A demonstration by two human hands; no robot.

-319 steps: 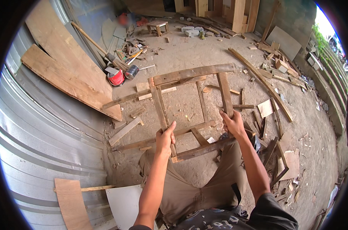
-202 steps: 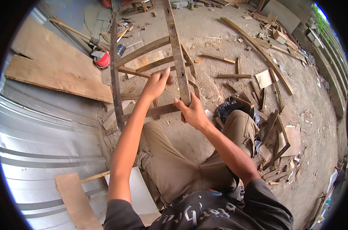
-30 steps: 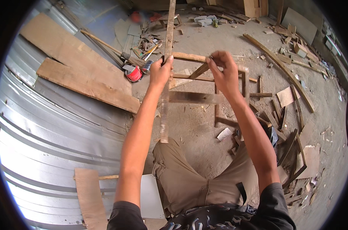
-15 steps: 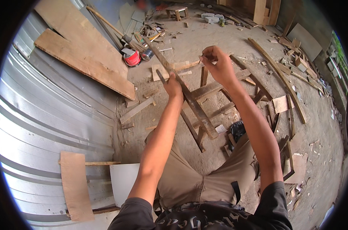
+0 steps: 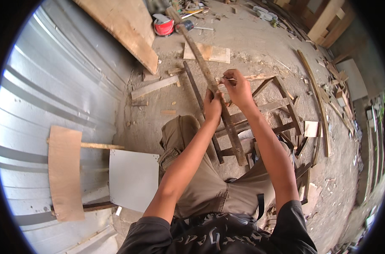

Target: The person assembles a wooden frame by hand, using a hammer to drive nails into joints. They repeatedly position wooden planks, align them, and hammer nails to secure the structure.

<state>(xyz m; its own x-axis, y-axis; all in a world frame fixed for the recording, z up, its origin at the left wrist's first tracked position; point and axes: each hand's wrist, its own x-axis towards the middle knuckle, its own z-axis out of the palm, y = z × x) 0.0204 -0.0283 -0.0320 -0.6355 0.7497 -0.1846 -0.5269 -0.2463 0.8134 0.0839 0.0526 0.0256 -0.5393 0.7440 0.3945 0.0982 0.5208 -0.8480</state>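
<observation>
My left hand (image 5: 212, 106) is closed around the middle of a long, narrow wooden strip (image 5: 196, 51), which slants from the far left down toward my knees. Just right of it, my right hand (image 5: 239, 89) has thumb and fingers pinched together beside the strip. A thin, light sliver shows at those fingertips, too small to name. Beneath both hands lies a wooden frame (image 5: 266, 106) of joined bars, partly covered by my right forearm. Another dark wooden bar (image 5: 194, 84) runs alongside the strip on its left.
Corrugated metal sheeting (image 5: 95, 80) forms the left wall, with a large wooden board (image 5: 124, 29) leaning there. A white panel (image 5: 133, 178) and a brown sheet (image 5: 65, 173) stand nearer me. A red bucket (image 5: 164, 28) sits far left. Long timber (image 5: 315, 101) and scraps lie right.
My right hand has come down toward the strip, closer to my left hand. The strip now points more directly away from me. The whole view has shifted.
</observation>
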